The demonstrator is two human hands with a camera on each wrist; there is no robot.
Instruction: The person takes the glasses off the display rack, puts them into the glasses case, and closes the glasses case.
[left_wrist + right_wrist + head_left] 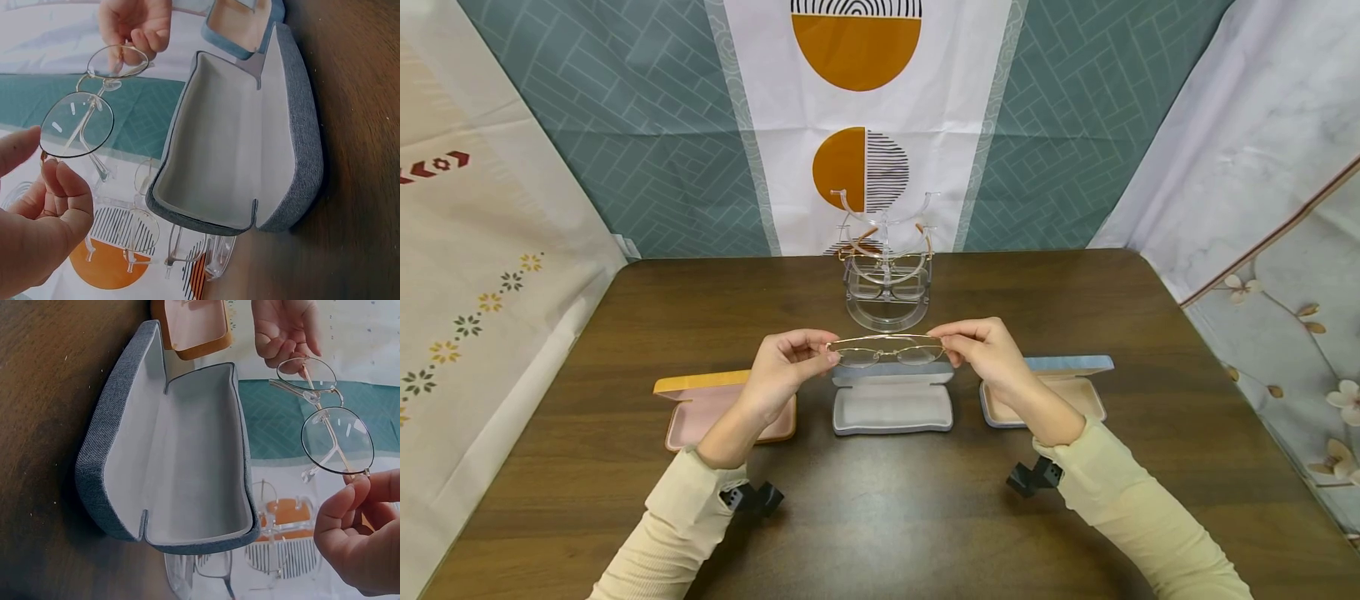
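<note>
Both hands hold a pair of thin gold-rimmed eyeglasses [880, 353] in the air, level across the middle of the head view. My left hand [782, 367] pinches the left end of the frame between thumb and fingers. At the other end, my right hand [988, 350] pinches the frame the same way. The temples look folded behind the lenses [78, 125] in the wrist views. Below and nearer the body, a grey-blue fabric glasses case [891, 430] lies with its lid up and nothing inside its pale lining.
An open yellow-orange case [700, 382] with pink lining sits left, partly behind the left arm. To the right, another open blue case [1071, 364] is partly covered by the right hand. Farther back, a clear display stand [887, 323] bears other glasses on its lower tiers.
</note>
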